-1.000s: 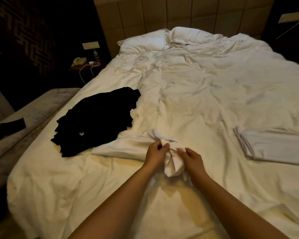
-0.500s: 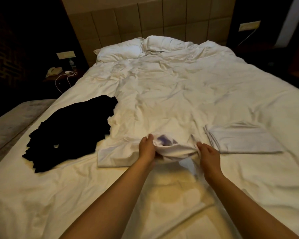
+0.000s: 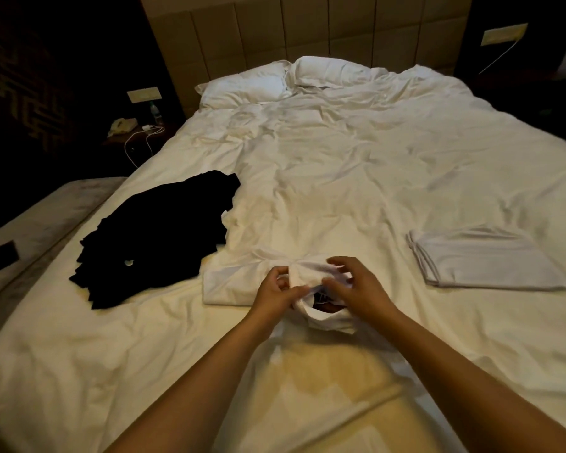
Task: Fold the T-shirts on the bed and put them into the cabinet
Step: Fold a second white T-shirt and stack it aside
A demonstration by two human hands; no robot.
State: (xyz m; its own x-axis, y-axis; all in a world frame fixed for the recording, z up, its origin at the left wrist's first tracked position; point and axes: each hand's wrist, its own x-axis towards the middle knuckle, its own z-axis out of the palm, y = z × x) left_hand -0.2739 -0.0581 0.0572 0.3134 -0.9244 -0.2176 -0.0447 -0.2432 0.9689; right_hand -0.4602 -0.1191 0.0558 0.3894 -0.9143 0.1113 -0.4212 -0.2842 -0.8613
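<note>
Dim bedroom, tan padded headboard [image 3: 307, 31] at the far wall. Contents, by size:

Bed [image 3: 356, 165]: rumpled white cover, fills most of the view.
Pillows [image 3: 252, 86]: two, white, against the headboard.
Black clothes [image 3: 157, 237]: loose heap on the bed's left side.
White T-shirt [image 3: 232, 286]: near the bed's front edge, just right of the black heap; left part lies flat, middle bunched up between both hands, collar opening facing the camera.
Folded white T-shirt [image 3: 484, 259]: flat on the bed's right side, well apart from the hands.
Left hand [image 3: 275, 295]: fingers curled, pinching the bunched fabric.
Right hand [image 3: 356, 289]: thumb on the collar edge, fingers arched and spread over the bunch.
Nightstand [image 3: 134, 132]: left of the bed; holds a telephone [image 3: 122, 125], a small bottle [image 3: 156, 112] and a white cable [image 3: 141, 142].
</note>
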